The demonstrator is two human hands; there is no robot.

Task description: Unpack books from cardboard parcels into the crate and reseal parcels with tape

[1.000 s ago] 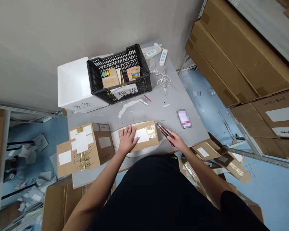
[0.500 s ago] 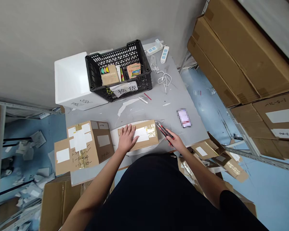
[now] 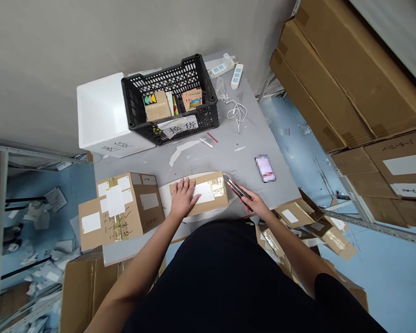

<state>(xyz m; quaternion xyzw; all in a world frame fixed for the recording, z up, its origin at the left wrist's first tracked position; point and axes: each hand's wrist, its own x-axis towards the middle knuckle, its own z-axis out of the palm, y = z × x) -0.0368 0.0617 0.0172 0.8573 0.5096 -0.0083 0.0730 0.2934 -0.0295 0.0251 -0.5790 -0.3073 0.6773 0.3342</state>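
The left hand lies flat, pressing a small taped brown cardboard carton steady on the grey table, while the right hand, apart from it, grips a black-and-red utility knife just beside the carton's taped end.

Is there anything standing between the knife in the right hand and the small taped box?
Nothing visible stands between them. The utility knife in the right hand has its tip right at the taped end of the cardboard box. The left hand lies on the box's other end, away from the tip.
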